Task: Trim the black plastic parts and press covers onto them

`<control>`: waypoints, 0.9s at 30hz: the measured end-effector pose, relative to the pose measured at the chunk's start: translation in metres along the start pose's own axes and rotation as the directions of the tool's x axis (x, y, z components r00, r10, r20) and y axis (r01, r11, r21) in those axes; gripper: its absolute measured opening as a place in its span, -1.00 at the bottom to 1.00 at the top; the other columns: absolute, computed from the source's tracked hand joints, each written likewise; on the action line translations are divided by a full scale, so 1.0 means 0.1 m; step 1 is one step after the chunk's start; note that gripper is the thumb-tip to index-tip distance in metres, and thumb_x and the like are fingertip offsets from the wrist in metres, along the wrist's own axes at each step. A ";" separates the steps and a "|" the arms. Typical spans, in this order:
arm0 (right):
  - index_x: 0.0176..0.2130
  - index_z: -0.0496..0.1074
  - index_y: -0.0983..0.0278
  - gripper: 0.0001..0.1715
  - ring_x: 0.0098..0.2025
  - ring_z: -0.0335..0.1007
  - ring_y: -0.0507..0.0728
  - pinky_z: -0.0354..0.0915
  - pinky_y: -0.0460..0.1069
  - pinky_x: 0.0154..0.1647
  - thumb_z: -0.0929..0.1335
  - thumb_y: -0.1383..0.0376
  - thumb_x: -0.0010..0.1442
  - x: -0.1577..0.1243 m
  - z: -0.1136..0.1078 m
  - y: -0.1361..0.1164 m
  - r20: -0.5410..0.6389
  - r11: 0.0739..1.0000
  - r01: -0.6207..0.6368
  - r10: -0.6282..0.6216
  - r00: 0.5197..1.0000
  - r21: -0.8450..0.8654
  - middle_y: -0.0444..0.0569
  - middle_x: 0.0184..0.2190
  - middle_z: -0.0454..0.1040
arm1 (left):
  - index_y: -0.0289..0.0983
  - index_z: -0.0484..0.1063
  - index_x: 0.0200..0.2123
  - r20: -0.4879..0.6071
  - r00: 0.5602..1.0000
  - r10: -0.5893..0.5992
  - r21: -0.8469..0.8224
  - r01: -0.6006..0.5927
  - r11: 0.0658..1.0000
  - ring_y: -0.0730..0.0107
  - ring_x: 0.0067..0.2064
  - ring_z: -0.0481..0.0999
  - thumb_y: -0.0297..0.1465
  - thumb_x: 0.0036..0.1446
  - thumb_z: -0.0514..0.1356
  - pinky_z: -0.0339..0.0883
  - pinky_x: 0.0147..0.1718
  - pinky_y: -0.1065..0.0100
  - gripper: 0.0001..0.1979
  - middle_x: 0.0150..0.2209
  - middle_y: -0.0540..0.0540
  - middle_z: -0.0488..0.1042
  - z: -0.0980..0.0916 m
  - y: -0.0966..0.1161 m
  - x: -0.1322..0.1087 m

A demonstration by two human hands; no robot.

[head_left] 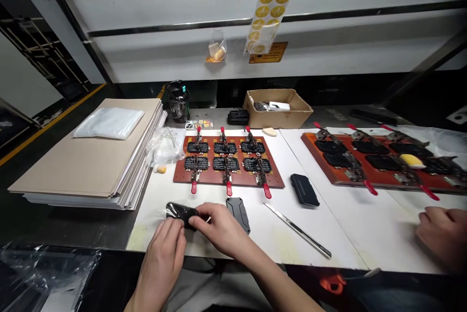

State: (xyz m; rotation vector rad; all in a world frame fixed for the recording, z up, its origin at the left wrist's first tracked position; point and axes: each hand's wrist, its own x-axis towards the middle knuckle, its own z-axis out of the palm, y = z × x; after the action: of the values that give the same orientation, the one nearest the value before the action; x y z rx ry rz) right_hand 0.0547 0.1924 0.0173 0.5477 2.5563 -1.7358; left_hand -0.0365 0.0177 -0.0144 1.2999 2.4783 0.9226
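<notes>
We can't see all of the **black piece in clear plastic** [180, 213], because fingers cover part of it. The shiny wrap makes its shape hard to make out too. Our **left hand** [160, 258] and **right hand** [215, 227] are close together, and both hold the piece just above the **white table top** [146, 240]. The right fingers lie over its right end, and the left fingers are at its lower edge.

Just beside the right hand lies a **black cover** [238, 213]. Past that are a **long steel blade** [297, 230] and a **black case** [304, 190]. In front of us is a **red-brown board** [178, 175] with six small black pieces on it and **red-handled clamps** [193, 187] along its edges. To the left is a **tall stack of tan sheets** [91, 156].

Far to the right, **another person's hand** [443, 234] is cut off by the edge of the view. It is near a **second red-brown board** [314, 144], which has a **yellow lump** [411, 160] on it. A **cardboard box** [262, 118] stands at the back of the table.
</notes>
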 end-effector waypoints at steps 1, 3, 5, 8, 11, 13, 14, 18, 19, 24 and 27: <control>-0.54 0.29 0.31 -0.61 -0.48 0.10 -0.02 -0.03 -0.11 -0.47 0.38 0.18 0.22 0.00 -0.05 -0.01 0.104 0.999 0.009 -0.012 0.994 0.032 -0.22 -0.59 0.23 | -0.18 0.37 -0.14 0.011 1.000 0.028 0.010 -0.028 1.000 0.22 -0.15 0.38 -0.36 0.37 -0.07 0.21 -0.15 0.24 -0.78 -0.24 -0.10 0.38 -0.02 0.05 -0.01; -0.48 0.37 0.31 -0.74 -0.49 0.16 -0.02 0.04 -0.13 -0.47 0.42 0.24 0.17 0.00 -0.10 -0.02 0.288 0.991 0.005 -0.044 0.957 0.132 -0.23 -0.58 0.30 | -0.18 0.35 -0.17 0.017 0.999 0.030 -0.033 -0.029 0.999 0.26 -0.18 0.37 -0.38 0.38 -0.07 0.21 -0.18 0.27 -0.79 -0.25 -0.09 0.36 -0.09 0.14 -0.03; -0.27 0.44 0.28 -0.86 -0.43 0.28 0.00 0.15 -0.15 -0.41 0.44 0.29 0.14 -0.02 -0.11 -0.01 0.236 0.975 0.013 -0.067 0.969 0.221 -0.21 -0.46 0.42 | -0.19 0.34 -0.20 0.066 0.998 -0.011 -0.172 0.022 0.985 0.30 -0.20 0.37 -0.35 0.39 -0.08 0.24 -0.19 0.31 -0.79 -0.26 -0.08 0.35 -0.18 0.23 -0.04; 0.11 0.32 0.20 -0.35 -0.32 0.37 0.03 0.24 -0.14 -0.30 0.52 0.27 0.07 -0.05 -0.05 -0.02 0.105 0.965 0.118 -0.146 0.984 0.233 -0.17 -0.29 0.46 | -0.21 0.32 -0.28 0.202 0.978 -0.052 -0.441 0.138 0.887 0.35 -0.27 0.37 -0.26 0.40 -0.07 0.29 -0.24 0.38 -0.74 -0.32 -0.07 0.33 -0.31 0.32 -0.04; 0.22 0.28 0.12 -0.28 -0.38 0.38 0.02 0.24 -0.16 -0.37 0.50 0.23 0.13 -0.07 0.06 -0.04 0.338 0.942 0.115 -0.225 0.914 0.315 -0.21 -0.35 0.45 | -0.21 0.36 -0.32 0.172 0.981 -0.087 -0.541 0.168 0.824 0.33 -0.27 0.39 -0.20 0.37 -0.01 0.31 -0.25 0.37 -0.71 -0.35 -0.08 0.36 -0.35 0.34 -0.11; 0.07 0.42 0.16 -0.56 -0.48 0.35 -0.01 0.21 -0.18 -0.47 0.44 0.24 0.20 -0.07 0.13 -0.08 0.405 0.921 0.021 -0.191 0.894 0.389 -0.22 -0.41 0.45 | -0.21 0.41 -0.36 0.050 0.983 -0.175 -0.544 0.174 0.821 0.29 -0.26 0.41 -0.18 0.31 0.08 0.32 -0.24 0.33 -0.72 -0.34 -0.11 0.40 -0.35 0.31 -0.20; -0.04 0.48 0.20 -0.72 -0.51 0.33 -0.03 0.19 -0.18 -0.50 0.42 0.26 0.22 -0.06 0.16 -0.11 0.371 0.911 -0.005 -0.163 0.914 0.412 -0.21 -0.42 0.45 | -0.20 0.43 -0.38 -0.020 0.968 -0.252 -0.565 0.197 0.801 0.29 -0.30 0.41 -0.17 0.27 0.14 0.32 -0.27 0.33 -0.74 -0.37 -0.10 0.40 -0.36 0.28 -0.26; -0.28 0.57 0.27 -0.85 -0.38 0.40 -0.01 0.27 -0.18 -0.33 0.36 0.34 0.26 0.03 0.24 -0.30 0.003 0.891 0.136 -0.152 0.988 0.433 -0.14 -0.42 0.50 | -0.13 0.44 -0.25 -0.004 0.757 -0.653 -0.859 0.332 0.390 0.43 -0.55 0.29 -0.04 0.07 0.31 0.21 -0.59 0.40 -0.67 -0.52 0.02 0.33 -0.35 0.04 -0.50; -0.26 0.58 0.28 -0.82 -0.35 0.42 0.01 0.29 -0.17 -0.29 0.35 0.35 0.27 0.06 0.29 -0.36 0.002 0.876 0.165 -0.186 0.983 0.454 -0.13 -0.40 0.52 | -0.13 0.45 -0.20 0.086 0.699 -0.710 -0.905 0.353 0.238 0.41 -0.52 0.35 0.02 0.03 0.31 0.25 -0.61 0.40 -0.58 -0.48 0.00 0.39 -0.35 -0.03 -0.55; -0.13 0.63 0.25 -0.75 -0.36 0.47 0.03 0.36 -0.15 -0.31 0.37 0.32 0.25 0.16 0.84 -0.45 0.468 0.854 0.075 -0.353 0.810 0.514 -0.05 -0.31 0.58 | -0.20 0.50 -0.28 0.275 0.447 -0.851 -0.915 0.393 -0.090 0.16 -0.25 0.57 -0.08 -0.11 0.43 0.53 -0.40 0.25 -0.60 -0.32 -0.11 0.53 -0.53 -0.42 -0.89; -0.18 0.61 0.27 -0.71 -0.55 0.28 -0.02 0.21 -0.17 -0.56 0.37 0.14 0.27 0.19 1.09 -0.33 0.318 0.829 -0.081 -0.122 0.940 0.554 -0.03 -0.37 0.56 | -0.22 0.47 -0.18 0.116 0.374 -0.920 -0.955 0.295 0.000 0.22 -0.21 0.58 -0.14 0.05 0.36 0.55 -0.27 0.24 -0.65 -0.29 -0.07 0.54 -0.92 -0.99 -1.22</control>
State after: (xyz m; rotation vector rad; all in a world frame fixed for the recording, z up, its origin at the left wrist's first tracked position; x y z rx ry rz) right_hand 0.0069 0.0884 0.0005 0.1797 1.8066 -2.3517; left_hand -0.0710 -0.1611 -0.0156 -0.7273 1.7135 2.0328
